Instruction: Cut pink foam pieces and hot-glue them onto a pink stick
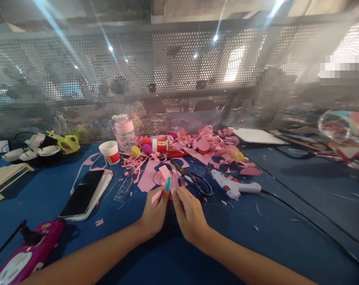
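Observation:
My left hand (154,211) and my right hand (192,217) meet over the middle of the blue table, thumbs and fingers pinched together. A pink paper strip (156,196) sticks out from the left hand's pinch, and the right fingertips close on it from the other side. How much of the strip lies between the fingers is hidden. Just beyond the hands, blue-handled scissors (201,183) rest on pink paper scraps (149,174). A clear plastic stencil ruler (124,190) lies left of the hands.
A white glue gun (235,186) with a trailing cord lies to the right. Leftward are a phone (83,193), paper cups (109,152) and a magenta power strip (27,251). Behind stand a pink-lidded bottle (125,132), a shredded paper heap (204,145) and a perforated metal screen (167,51).

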Demonstrator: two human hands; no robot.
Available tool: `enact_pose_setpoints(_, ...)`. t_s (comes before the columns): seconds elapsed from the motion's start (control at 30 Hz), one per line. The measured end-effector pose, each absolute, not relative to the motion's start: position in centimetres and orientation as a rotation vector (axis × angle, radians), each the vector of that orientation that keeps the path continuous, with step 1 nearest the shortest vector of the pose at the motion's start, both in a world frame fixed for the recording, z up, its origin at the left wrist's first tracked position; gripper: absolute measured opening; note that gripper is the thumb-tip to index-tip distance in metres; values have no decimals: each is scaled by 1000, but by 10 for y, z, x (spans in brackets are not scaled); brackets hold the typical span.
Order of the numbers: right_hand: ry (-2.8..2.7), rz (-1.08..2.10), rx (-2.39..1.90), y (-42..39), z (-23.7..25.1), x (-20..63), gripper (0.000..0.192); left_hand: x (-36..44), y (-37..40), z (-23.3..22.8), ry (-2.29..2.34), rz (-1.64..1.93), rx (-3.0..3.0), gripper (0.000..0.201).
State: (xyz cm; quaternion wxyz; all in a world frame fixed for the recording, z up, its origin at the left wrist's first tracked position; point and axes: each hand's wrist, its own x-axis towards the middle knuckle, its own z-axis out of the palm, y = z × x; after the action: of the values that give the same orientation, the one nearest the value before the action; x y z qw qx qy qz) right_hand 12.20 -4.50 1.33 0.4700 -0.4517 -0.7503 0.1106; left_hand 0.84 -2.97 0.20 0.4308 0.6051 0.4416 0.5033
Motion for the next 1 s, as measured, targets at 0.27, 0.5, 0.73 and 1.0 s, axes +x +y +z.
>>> enact_pose_setpoints(0.27,-1723,757,-1013,-41,16,125,30,6,-22,7,973,1326,1450,33)
enact_pose_setpoints(0.5,-1672,812,-1005,-38,10,126,30,12,-24,12,767,1291,1153,31)
enact_pose_setpoints(0.73,-1748,669,-950,-35,12,129,29,12,-20,5,634,1202,1013,26)
enact_pose_setpoints(1.0,-1738,510,-942,-35,8,130,26,11,-24,-8,653,1168,891,24)
